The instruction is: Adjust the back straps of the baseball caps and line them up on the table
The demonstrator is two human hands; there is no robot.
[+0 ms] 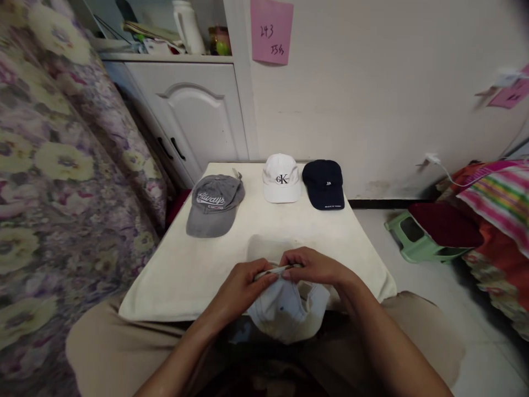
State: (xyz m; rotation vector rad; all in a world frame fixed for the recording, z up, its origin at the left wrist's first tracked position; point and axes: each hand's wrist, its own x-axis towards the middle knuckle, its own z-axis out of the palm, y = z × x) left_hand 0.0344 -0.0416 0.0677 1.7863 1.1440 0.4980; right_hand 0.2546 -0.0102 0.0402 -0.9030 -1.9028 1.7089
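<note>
A pale blue-white cap [285, 311] hangs over the near edge of the small table [182, 270], partly above my lap. My left hand [243, 281] grips its left side with the fingers curled over the top edge. My right hand [309, 264] pinches the same edge from the right, fingertips close to those of the left hand. Three more caps lie in a row at the far end of the table: a grey one [214, 204] with lettering, a white one [281, 177] with a dark logo, and a navy one [324, 183].
A flowered curtain [53, 165] hangs at the left. Behind the table is a white cabinet [194, 116] and a wall with a pink note [270, 30]. A green stool [413, 240] and bedding [496, 215] stand at the right.
</note>
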